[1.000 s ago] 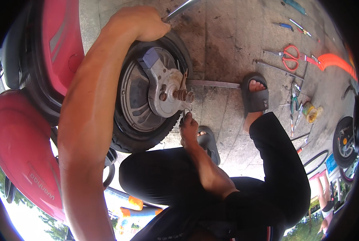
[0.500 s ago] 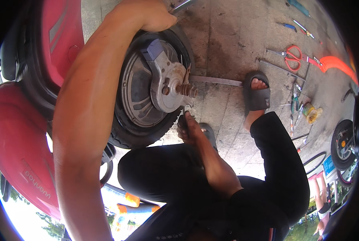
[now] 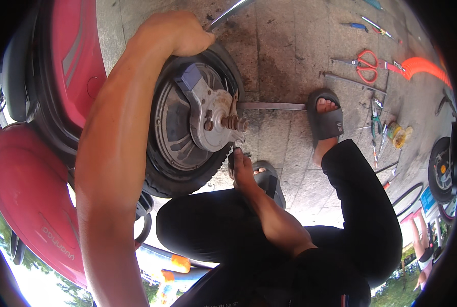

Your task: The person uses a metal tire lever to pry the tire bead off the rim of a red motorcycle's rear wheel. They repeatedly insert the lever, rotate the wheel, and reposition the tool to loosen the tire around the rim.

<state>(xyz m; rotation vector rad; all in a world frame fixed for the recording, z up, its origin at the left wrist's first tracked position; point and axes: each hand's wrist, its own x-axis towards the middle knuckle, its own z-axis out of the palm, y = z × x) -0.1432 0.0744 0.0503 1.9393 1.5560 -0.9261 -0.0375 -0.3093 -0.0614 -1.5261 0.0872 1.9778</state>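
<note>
Left hand (image 3: 172, 31) clamps the tyre top of the wheel (image 3: 190, 120) at frame centre, right hand (image 3: 241, 169) pinching just under the axle nut (image 3: 231, 123): best kept braced, fingertips steady.

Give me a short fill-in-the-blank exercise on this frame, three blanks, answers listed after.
1. The left hand grips the top of the black ____.
2. The right hand reaches up just below the threaded ____ at the hub.
3. The scissors on the pavement have ____ handles.

Missing words: tyre; axle; red
</note>
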